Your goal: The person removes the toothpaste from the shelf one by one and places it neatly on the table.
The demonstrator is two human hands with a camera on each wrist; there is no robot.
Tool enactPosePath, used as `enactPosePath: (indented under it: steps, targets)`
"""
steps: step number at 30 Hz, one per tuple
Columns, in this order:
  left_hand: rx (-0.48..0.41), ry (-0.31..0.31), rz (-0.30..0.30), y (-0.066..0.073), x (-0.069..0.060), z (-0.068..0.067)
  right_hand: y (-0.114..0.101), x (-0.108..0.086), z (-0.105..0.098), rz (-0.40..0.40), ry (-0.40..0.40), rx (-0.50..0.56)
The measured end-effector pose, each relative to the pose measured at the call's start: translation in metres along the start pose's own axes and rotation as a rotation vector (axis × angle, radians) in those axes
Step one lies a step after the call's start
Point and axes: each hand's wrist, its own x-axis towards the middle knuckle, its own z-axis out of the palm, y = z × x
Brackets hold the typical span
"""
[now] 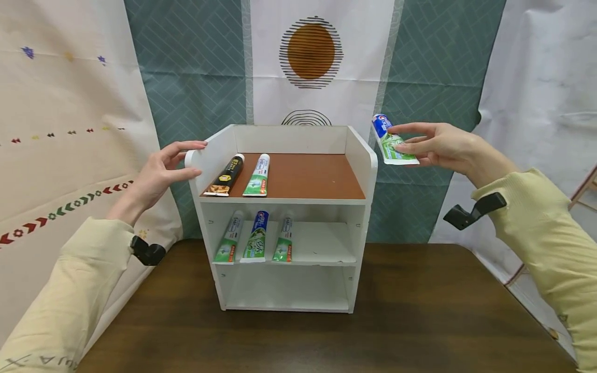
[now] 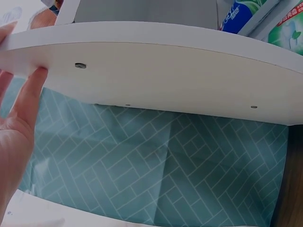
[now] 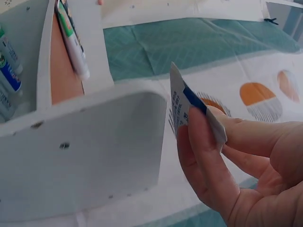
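In the head view the right hand [image 1: 440, 147] pinches a blue and green toothpaste tube [image 1: 389, 142] in the air, just right of the white shelf unit's [image 1: 372, 171] upper side wall. The left hand [image 1: 156, 178] touches the unit's upper left side edge, its fingers spread over it; the left wrist view shows the thumb on the outer face. On the brown top shelf [image 1: 308, 176] lie a black tube [image 1: 226, 176] and a green-white tube [image 1: 257, 176]. The middle shelf holds a green-white tube [image 1: 229, 238], a blue-green tube [image 1: 256, 237] and another green-white tube [image 1: 283, 241].
The unit stands on a dark brown table [image 1: 420, 305]. Behind it hangs a teal and white patterned cloth [image 1: 200, 67]. Pale cloths hang at both sides. A bottom shelf [image 1: 286, 290] shows below the middle one.
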Motion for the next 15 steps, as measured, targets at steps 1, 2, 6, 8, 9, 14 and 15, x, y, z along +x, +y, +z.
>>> enactPosePath:
  steps: [1,2,6,8,9,14,15]
  targets:
    - [0.000,0.001,0.000,0.000,0.000,0.000,0.005,-0.001,-0.004,-0.003,0.006,-0.008]
    - [-0.001,0.003,0.000,0.000,0.000,0.000,0.010,-0.002,-0.008,-0.003,0.014,-0.010]
    - [-0.015,0.009,0.004,0.001,-0.001,0.000,0.033,-0.007,-0.021,-0.016,0.022,-0.033]
    - [-0.025,0.014,0.008,0.000,-0.001,0.000,0.045,-0.009,-0.027,-0.007,0.026,-0.034]
    - [-0.030,0.016,0.010,0.000,-0.001,0.000,0.052,-0.010,-0.029,-0.004,0.021,-0.033]
    - [-0.051,0.024,0.022,-0.001,0.000,0.002,0.086,-0.015,-0.039,0.022,-0.009,-0.026]
    - [-0.057,0.024,0.025,-0.002,0.000,0.002,0.094,-0.015,-0.040,0.025,-0.015,-0.031]
